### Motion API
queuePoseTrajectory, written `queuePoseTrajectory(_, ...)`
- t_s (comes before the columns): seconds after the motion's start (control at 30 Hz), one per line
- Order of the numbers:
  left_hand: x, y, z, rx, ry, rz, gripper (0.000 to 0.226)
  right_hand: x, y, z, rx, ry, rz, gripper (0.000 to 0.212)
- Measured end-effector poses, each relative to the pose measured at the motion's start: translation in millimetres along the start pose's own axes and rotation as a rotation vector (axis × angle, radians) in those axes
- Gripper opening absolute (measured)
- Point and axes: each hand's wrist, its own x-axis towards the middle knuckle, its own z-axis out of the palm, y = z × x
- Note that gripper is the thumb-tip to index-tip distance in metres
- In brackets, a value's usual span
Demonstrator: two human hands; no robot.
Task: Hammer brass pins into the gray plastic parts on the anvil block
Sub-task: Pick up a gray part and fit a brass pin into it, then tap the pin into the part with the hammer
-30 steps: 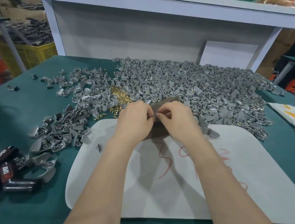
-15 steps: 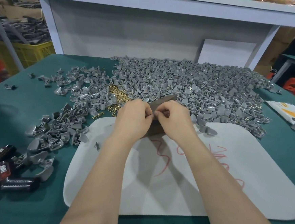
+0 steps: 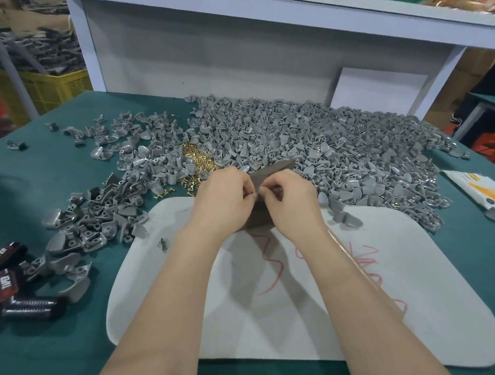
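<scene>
Barely moved: your left hand (image 3: 223,201) and right hand (image 3: 289,203) still meet over the block (image 3: 274,169), curled fingers pinching a hidden piece

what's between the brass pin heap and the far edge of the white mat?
Head view: a few stray brass pins on green table between pin heap and white mat; left hand hides the gap's right end.

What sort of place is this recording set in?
Most likely a small factory assembly bench: a large heap of identical gray plastic parts and a pile of brass pins lie on the green table, with a yellow crate behind.
</scene>
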Motion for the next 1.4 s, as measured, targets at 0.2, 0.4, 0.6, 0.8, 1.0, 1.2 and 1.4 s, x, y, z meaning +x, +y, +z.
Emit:
queuePoseTrajectory(0.2,-0.3,0.1,0.6,-0.011,0.008,-0.003,0.011,-2.4,-1.1,3.2,-0.120,0.015,-0.115,0.007)
queuePoseTrajectory(0.4,-0.7,0.2,1.3,-0.026,0.009,-0.004,0.011,-2.9,0.3,2.3,-0.088,0.023,-0.107,0.006)
queuePoseTrajectory(0.6,-1.0,-1.7,-0.5,-0.011,0.021,-0.032,0.012,4.2,8.0,-18.4,-0.021,0.028,0.092,0.019)
queuePoseTrajectory(0.8,0.8,-4.9,-0.1,0.010,0.054,-0.105,0.010,9.9,31.6,-38.1,-0.355,-0.362,0.359,0.033)
queuePoseTrajectory(1.0,1.2,-6.3,1.1,0.026,0.092,-0.138,0.013,14.8,30.2,-38.9,-0.118,-0.221,0.373,0.019)
queuePoseTrajectory(1.2,2.3,-6.1,1.7,0.021,0.090,-0.138,0.014,7.1,12.9,-62.1,-0.114,-0.113,0.177,0.032)
queuePoseTrajectory(1.4,1.8,-8.4,3.4,-0.024,0.103,-0.135,0.013,-24.4,-9.4,-65.8,-0.092,0.055,-0.121,0.046)
